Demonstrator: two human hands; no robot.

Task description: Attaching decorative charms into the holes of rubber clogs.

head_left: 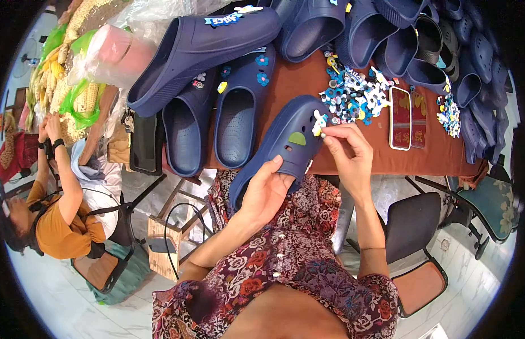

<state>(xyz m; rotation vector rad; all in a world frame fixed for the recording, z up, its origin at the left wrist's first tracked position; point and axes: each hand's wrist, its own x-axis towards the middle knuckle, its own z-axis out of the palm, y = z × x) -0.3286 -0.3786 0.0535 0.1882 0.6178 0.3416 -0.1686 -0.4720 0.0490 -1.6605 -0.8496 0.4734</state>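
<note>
My left hand [265,192] grips a navy foam clog [276,133], thumb on its upper, tilted with the toe away from me. A green half-round charm [297,138] sits on its upper among open holes. At the right side of the toe, my right hand [353,158] pinches at a small white and yellow shoe charm [319,121] with thumb and forefinger. Whether its stem is in a hole is hidden. Beyond, a loose pile of blue, white and black shoe charms [355,93] lies on the brown tablecloth [296,79].
Decorated navy clogs [235,121] stand left of my work, one lying across others. Many more clogs [482,62] are heaped at the right. A white-edged phone [399,118] lies near the charms. At the far left a person [59,214] works beside corn cobs [84,99].
</note>
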